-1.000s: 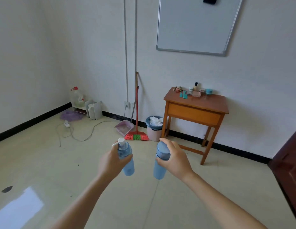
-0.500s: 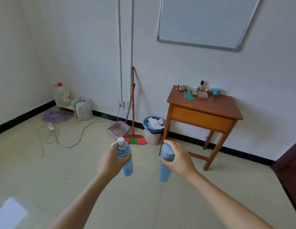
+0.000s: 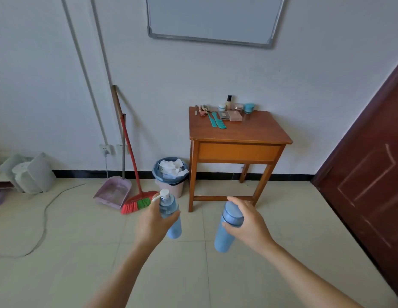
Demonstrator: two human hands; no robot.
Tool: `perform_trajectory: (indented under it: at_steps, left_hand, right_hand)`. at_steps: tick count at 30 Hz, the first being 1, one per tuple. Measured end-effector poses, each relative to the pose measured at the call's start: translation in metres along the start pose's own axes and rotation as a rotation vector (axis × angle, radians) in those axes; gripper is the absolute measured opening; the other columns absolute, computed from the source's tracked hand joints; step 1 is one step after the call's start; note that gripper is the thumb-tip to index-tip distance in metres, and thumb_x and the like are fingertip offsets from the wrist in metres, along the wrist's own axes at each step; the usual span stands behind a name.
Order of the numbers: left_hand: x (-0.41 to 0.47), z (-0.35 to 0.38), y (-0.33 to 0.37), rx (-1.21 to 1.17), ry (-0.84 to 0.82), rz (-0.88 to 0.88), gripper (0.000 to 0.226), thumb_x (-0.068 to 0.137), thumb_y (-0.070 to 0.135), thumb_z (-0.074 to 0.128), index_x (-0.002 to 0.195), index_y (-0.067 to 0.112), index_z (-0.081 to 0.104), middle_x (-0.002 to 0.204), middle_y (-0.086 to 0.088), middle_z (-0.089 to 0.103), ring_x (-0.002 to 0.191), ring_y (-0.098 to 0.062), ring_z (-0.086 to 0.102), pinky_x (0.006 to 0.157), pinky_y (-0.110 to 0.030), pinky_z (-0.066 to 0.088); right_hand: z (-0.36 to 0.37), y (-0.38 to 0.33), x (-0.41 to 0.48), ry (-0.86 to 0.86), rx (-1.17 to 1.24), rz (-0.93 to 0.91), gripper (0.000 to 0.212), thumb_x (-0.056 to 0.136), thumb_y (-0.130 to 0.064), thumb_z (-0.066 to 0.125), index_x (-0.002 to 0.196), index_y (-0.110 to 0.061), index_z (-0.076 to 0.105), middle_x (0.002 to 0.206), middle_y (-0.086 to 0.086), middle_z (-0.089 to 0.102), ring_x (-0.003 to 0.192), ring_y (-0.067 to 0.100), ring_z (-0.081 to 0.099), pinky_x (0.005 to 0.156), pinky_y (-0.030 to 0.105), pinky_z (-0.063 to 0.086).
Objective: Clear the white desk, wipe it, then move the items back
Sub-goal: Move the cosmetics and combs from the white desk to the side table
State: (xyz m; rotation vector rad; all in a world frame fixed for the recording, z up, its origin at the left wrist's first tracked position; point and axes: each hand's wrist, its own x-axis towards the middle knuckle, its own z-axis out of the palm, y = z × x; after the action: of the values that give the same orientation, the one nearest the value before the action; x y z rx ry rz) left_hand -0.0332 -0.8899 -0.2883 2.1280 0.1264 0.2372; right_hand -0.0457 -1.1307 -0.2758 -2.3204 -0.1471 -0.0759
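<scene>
My left hand [image 3: 152,221] grips a clear blue pump bottle [image 3: 171,216] with a white pump head, held upright over the floor. In my right hand [image 3: 249,223] I hold a pale blue capped bottle [image 3: 227,232], fingers wrapped round its upper part. Ahead by the wall stands a small brown wooden table [image 3: 249,134]. Several toiletries lie along its back edge: teal combs [image 3: 218,121], a pink case [image 3: 234,116], small jars and a dark-capped bottle [image 3: 228,102]. The white desk is out of view.
A lined waste bin [image 3: 171,176] full of tissue stands left of the table. A red broom [image 3: 136,196] and pink dustpan [image 3: 112,193] lean at the wall. A cable [image 3: 44,218] trails over the tiled floor. A dark brown door [image 3: 371,181] is at right.
The view has turned right and come closer to the wooden table, which now sits ahead of me. Both hands keep their bottles, held apart in front of me.
</scene>
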Motion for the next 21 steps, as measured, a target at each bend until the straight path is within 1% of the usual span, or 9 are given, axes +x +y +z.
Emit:
perform_trajectory:
  at_steps: [1, 4, 6, 8, 11, 15, 17, 19, 21]
  left_hand:
    - [0.012, 0.012, 0.001, 0.009, -0.040, 0.010, 0.036, 0.074, 0.022, 0.073, 0.101, 0.024, 0.050, 0.074, 0.020, 0.050, 0.066, -0.002, 0.051, 0.052, -0.016, 0.033]
    - [0.051, 0.045, 0.011, 0.057, -0.139, 0.040, 0.036, 0.076, 0.028, 0.070, 0.105, 0.019, 0.051, 0.070, 0.014, 0.051, 0.060, -0.006, 0.050, 0.050, -0.020, 0.036]
    - [0.082, 0.066, 0.025, 0.067, -0.150, 0.055, 0.040, 0.077, 0.030, 0.069, 0.110, 0.016, 0.049, 0.067, 0.012, 0.049, 0.056, -0.006, 0.047, 0.048, -0.020, 0.034]
    - [0.114, 0.085, 0.043, 0.079, -0.150, 0.098, 0.043, 0.078, 0.030, 0.069, 0.113, 0.016, 0.048, 0.068, 0.012, 0.048, 0.055, -0.005, 0.046, 0.047, -0.016, 0.031]
    - [0.157, 0.108, 0.067, 0.042, -0.132, 0.133, 0.041, 0.078, 0.026, 0.069, 0.113, 0.016, 0.049, 0.070, 0.011, 0.048, 0.054, -0.003, 0.043, 0.046, -0.012, 0.031]
    - [0.200, 0.135, 0.075, -0.068, -0.091, 0.088, 0.030, 0.077, 0.020, 0.070, 0.096, 0.024, 0.048, 0.073, 0.013, 0.052, 0.061, -0.006, 0.050, 0.052, -0.014, 0.034]
    - [0.211, 0.148, 0.072, -0.100, -0.070, 0.076, 0.031, 0.076, 0.018, 0.072, 0.088, 0.029, 0.046, 0.075, 0.012, 0.054, 0.065, -0.007, 0.054, 0.054, -0.016, 0.037]
    - [0.227, 0.161, 0.069, -0.118, -0.066, 0.049, 0.032, 0.075, 0.018, 0.073, 0.091, 0.029, 0.046, 0.079, 0.014, 0.056, 0.070, -0.006, 0.055, 0.057, -0.020, 0.042]
    - [0.251, 0.174, 0.067, -0.127, -0.071, 0.024, 0.034, 0.075, 0.020, 0.073, 0.095, 0.027, 0.046, 0.083, 0.011, 0.058, 0.073, -0.012, 0.059, 0.062, -0.027, 0.048]
  right_hand:
    - [-0.004, 0.008, 0.009, 0.010, -0.003, 0.018, 0.061, 0.075, -0.024, 0.072, 0.127, -0.035, 0.043, 0.115, -0.014, 0.048, 0.103, 0.004, 0.048, 0.077, 0.008, 0.037]
    - [-0.021, 0.030, 0.044, 0.072, -0.029, 0.043, 0.061, 0.075, -0.023, 0.073, 0.128, -0.032, 0.043, 0.113, -0.008, 0.050, 0.102, 0.009, 0.049, 0.079, 0.016, 0.038]
    - [-0.034, 0.044, 0.074, 0.128, -0.042, 0.045, 0.061, 0.074, -0.022, 0.073, 0.128, -0.030, 0.044, 0.110, -0.004, 0.051, 0.100, 0.013, 0.050, 0.078, 0.019, 0.039]
    - [-0.048, 0.055, 0.106, 0.162, -0.049, 0.037, 0.061, 0.074, -0.022, 0.073, 0.128, -0.028, 0.044, 0.110, -0.004, 0.051, 0.099, 0.013, 0.050, 0.078, 0.020, 0.040]
    - [-0.066, 0.073, 0.154, 0.150, -0.047, 0.010, 0.061, 0.074, -0.023, 0.073, 0.128, -0.029, 0.044, 0.114, -0.007, 0.050, 0.102, 0.010, 0.049, 0.082, 0.021, 0.041]
    - [-0.078, 0.088, 0.207, 0.146, -0.042, -0.015, 0.062, 0.075, -0.022, 0.073, 0.129, -0.029, 0.043, 0.114, -0.009, 0.048, 0.103, 0.007, 0.047, 0.082, 0.020, 0.040]
    - [-0.077, 0.098, 0.222, 0.136, -0.041, -0.010, 0.062, 0.075, -0.022, 0.073, 0.129, -0.029, 0.043, 0.113, -0.009, 0.048, 0.103, 0.007, 0.046, 0.082, 0.018, 0.038]
    - [-0.076, 0.108, 0.241, 0.123, -0.036, 0.001, 0.063, 0.075, -0.024, 0.073, 0.130, -0.029, 0.043, 0.113, -0.009, 0.048, 0.104, 0.007, 0.047, 0.082, 0.016, 0.037]
    - [-0.075, 0.117, 0.264, 0.113, -0.030, 0.014, 0.063, 0.075, -0.025, 0.073, 0.130, -0.030, 0.042, 0.112, -0.011, 0.047, 0.103, 0.005, 0.046, 0.082, 0.014, 0.037]
